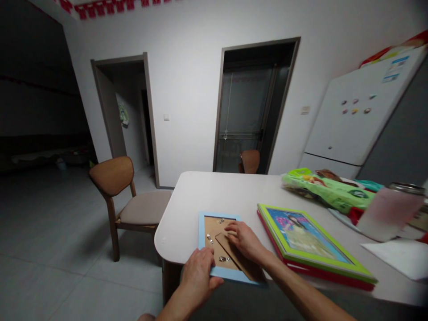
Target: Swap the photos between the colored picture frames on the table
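Note:
A picture frame [201, 229] with a light-blue border lies face down at the near edge of the table, its brown backboard [211, 223] up. Small metal clips sit around the backboard. A brown stand [245, 264] lies slanted across its right part. My left hand [197, 272] grips the frame's lower left corner, fingers over the border and thumb along the front edge. Curled over the upper part of the stand, my right hand [245, 240] has its fingertips at the stand's edge; the palm side is hidden.
Right of my hands, a green picture frame [334, 255] showing a figure in a dress rests on a red one [334, 277]. Farther right are a green plastic package [334, 191], a pinkish jar [391, 211] and white paper [401, 258]. A wooden chair [143, 207] stands left of the table [227, 187].

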Motion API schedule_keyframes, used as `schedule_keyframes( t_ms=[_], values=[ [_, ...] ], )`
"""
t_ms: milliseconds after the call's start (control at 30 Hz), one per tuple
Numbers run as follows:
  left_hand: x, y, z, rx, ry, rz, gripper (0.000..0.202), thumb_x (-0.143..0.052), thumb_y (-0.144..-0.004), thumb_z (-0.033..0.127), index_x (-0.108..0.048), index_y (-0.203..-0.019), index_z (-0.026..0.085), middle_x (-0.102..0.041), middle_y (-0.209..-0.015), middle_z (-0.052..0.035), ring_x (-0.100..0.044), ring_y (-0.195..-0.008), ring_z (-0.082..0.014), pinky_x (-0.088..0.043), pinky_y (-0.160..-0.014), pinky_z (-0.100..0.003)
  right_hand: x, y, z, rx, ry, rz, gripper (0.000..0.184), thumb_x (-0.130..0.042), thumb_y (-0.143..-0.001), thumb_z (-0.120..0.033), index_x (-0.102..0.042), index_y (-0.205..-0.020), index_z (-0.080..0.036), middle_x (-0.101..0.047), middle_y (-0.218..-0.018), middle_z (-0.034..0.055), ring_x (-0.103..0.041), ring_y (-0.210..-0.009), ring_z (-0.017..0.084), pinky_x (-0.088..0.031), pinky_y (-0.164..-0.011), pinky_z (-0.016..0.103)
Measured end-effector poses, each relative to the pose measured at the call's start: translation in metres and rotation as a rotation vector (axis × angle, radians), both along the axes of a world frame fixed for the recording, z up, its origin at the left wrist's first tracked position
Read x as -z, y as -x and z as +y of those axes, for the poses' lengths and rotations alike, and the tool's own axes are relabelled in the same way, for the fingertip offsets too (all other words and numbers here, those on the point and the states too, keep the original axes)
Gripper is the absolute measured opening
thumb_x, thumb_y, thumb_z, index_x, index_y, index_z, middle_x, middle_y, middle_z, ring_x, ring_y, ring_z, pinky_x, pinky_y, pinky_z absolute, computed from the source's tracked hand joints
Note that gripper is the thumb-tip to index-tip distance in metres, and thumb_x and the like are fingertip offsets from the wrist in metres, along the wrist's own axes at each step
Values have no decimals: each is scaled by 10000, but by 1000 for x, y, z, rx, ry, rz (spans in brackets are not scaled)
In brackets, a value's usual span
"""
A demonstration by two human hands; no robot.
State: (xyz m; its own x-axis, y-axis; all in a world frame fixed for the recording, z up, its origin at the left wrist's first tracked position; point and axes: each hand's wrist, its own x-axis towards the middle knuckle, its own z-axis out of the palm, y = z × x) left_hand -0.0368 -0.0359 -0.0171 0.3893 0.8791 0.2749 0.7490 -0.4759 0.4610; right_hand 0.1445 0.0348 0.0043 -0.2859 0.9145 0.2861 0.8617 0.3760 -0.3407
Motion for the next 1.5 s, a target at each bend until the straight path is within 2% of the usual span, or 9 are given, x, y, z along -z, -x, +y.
schedule_keyframes(
  t_ms=[200,300,500,800,1000,1100,1267,1400,1500],
  values=[
    [-2,-1,0,-11,12,27,420,-678,-578,277,-456,-927,205,-538,-912,-5,-486,-863,-178,-311,-880,-338,8,-32,2,54,32,-80,236,-447,-654,-145,-665,-741,-160,-596,-819,77,-510,-807,171,-355,-741,246],
    [-4,-1,-1,-19,14,45,435,-680,-577,281,-454,-941,207,-540,-867,3,-494,-821,-177,-346,-834,-333,12,-26,4,88,2,-98,262,-405,-704,-165,-660,-765,-159,-582,-798,85,-496,-799,170,-346,-718,245],
    [-6,-2,-2,-27,30,33,405,-695,-561,276,-466,-888,204,-539,-914,-4,-493,-861,-181,-311,-886,-347,14,-7,18,120,-30,-131,283,-371,-736,-165,-638,-830,-162,-588,-818,77,-492,-813,159,-329,-741,243],
    [-6,-1,-1,-13,66,1,430,-694,-567,270,-470,-929,215,-534,-1004,-16,-479,-935,-192,-281,-925,-350,19,21,46,265,-1,-144,310,-360,-744,-185,-631,-892,-209,-584,-874,112,-501,-798,199,-346,-640,283],
    [-4,0,2,-15,75,-22,446,-677,-588,268,-462,-975,212,-535,-997,-20,-474,-939,-196,-269,-935,-348,6,5,14,147,21,-133,315,-402,-742,-303,-596,-962,-185,-582,-935,86,-507,-850,179,-351,-718,254],
    [-3,-2,5,-28,54,-24,404,-682,-579,270,-481,-924,211,-544,-953,-11,-486,-901,-193,-296,-914,-354,7,-1,-11,57,74,-132,357,-478,-682,-399,-597,-949,-195,-585,-867,73,-523,-766,171,-363,-668,243],
    [0,-7,6,-38,55,-79,416,-683,-568,206,-492,-937,186,-501,-1116,-74,-438,-1040,-229,-269,-947,-404,10,0,-21,75,49,-66,350,-476,-668,-304,-583,-975,-175,-583,-831,79,-528,-766,172,-373,-675,239],
    [-2,-8,8,-48,99,-259,532,-632,-605,184,-421,-1091,144,-316,-1293,-144,-287,-1183,-235,-249,-973,-387,-7,0,-12,121,29,-59,286,-492,-638,-272,-624,-879,-192,-591,-777,73,-533,-710,166,-380,-630,227],
    [-10,-7,18,-132,105,-498,444,-540,-673,201,-416,-1095,144,-429,-1210,-119,-378,-1122,-212,-293,-945,-353,-28,10,-15,108,-14,-47,262,-488,-648,-301,-638,-836,-197,-584,-758,69,-527,-689,161,-381,-614,223]
  ],
)
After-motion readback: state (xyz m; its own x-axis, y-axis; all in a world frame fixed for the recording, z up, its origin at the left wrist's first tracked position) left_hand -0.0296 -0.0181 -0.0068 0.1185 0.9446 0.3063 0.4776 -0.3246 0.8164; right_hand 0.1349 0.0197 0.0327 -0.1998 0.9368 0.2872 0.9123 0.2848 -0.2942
